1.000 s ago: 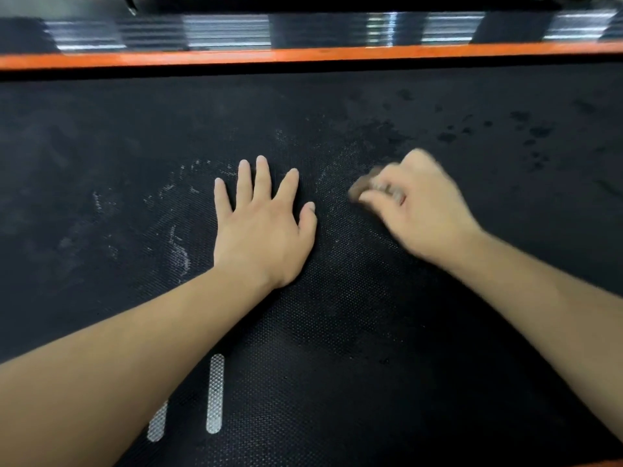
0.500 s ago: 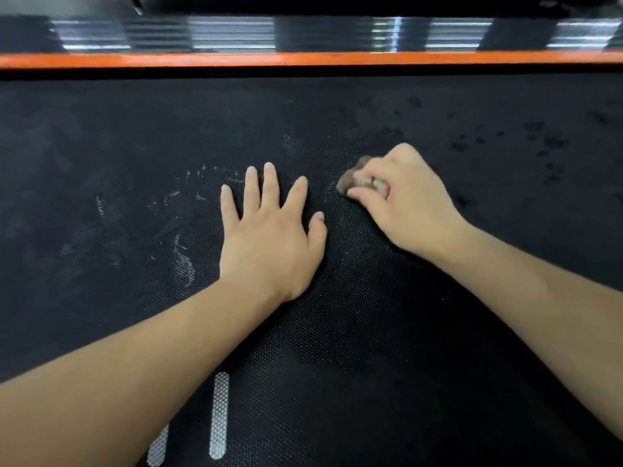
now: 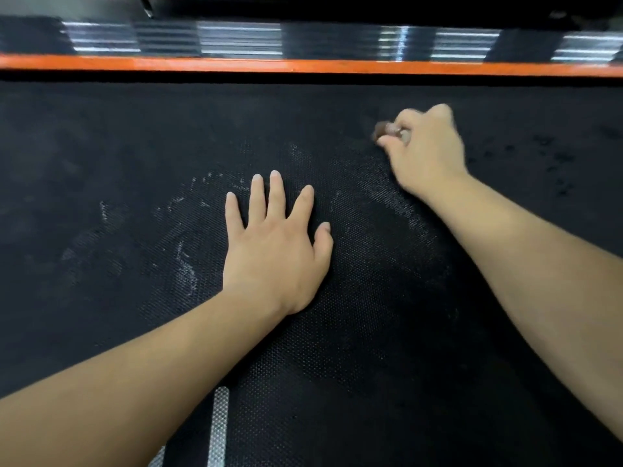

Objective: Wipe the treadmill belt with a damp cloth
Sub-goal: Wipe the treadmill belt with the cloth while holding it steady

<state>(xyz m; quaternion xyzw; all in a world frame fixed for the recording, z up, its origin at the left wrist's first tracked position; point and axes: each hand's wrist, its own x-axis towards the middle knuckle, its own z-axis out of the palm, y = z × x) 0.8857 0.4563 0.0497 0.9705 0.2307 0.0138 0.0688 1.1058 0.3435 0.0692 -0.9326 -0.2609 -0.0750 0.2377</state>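
The black textured treadmill belt [image 3: 101, 156] fills most of the view, with whitish dust smears near its middle and dark wet spots at the right. My left hand [image 3: 276, 251] lies flat on the belt, fingers straight and spread. My right hand [image 3: 426, 150] is further away and to the right, its fingers curled round a small brownish cloth [image 3: 382, 129] pressed on the belt. Only a bit of the cloth pokes out past the fingers.
An orange strip [image 3: 303, 65] runs along the belt's far edge, with a glossy black side rail [image 3: 236, 38] beyond it. Two white marking stripes [image 3: 217, 429] lie on the belt near the bottom, beside my left forearm.
My right hand has slid the cloth away from me and to the right, leaving a wiped patch near the left hand. My left hand stays flat in place.
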